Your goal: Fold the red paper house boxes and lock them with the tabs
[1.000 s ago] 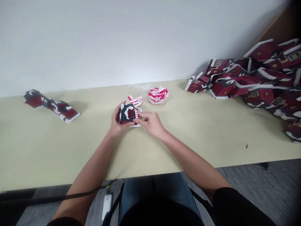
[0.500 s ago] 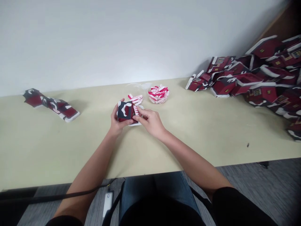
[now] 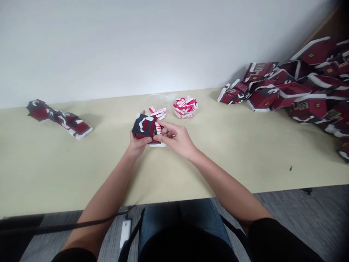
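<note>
Apparently light, stiff card: the red-and-black paper house (image 3: 144,126) sits cupped in the left hand (image 3: 137,140) above the table (image 3: 54,163), best held by its walls; narrowly closed right fingers (image 3: 167,127) pinch the candy-cane strip (image 3: 158,128) against its side.

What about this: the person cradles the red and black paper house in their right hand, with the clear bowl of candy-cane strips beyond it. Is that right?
No: the head view shows the paper house cradled in the left hand, not the right. The right hand only touches its side. The clear bowl of candy-cane strips does sit beyond it.
</note>
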{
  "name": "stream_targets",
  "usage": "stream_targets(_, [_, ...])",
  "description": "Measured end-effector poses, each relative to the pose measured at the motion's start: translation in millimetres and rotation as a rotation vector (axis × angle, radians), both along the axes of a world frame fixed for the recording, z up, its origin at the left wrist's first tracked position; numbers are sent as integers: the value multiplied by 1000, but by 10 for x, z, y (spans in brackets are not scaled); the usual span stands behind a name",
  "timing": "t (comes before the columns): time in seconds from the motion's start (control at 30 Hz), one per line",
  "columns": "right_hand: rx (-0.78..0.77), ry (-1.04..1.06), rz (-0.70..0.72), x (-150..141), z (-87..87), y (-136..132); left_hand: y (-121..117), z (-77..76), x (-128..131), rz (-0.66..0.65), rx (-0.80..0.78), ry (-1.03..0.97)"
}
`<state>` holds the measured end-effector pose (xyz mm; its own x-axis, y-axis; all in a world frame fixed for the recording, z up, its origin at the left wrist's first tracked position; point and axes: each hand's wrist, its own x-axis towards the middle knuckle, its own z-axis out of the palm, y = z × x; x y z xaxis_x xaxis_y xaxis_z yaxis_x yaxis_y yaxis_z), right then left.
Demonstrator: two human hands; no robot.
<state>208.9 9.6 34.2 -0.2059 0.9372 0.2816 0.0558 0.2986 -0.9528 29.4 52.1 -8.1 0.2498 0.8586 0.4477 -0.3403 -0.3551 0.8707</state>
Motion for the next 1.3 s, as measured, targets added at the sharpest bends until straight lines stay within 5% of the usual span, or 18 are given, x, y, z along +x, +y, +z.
stream_targets(0.47, [17, -21, 0, 24, 3, 18, -1, -4, -9, 35, 29, 31])
stream_targets(0.77, [37, -17, 131, 100, 10, 39, 20, -18, -23, 42, 52, 39])
stream_targets(1.3, [-77, 81, 117, 88, -60, 107, 75, -56, -86, 108, 103, 118])
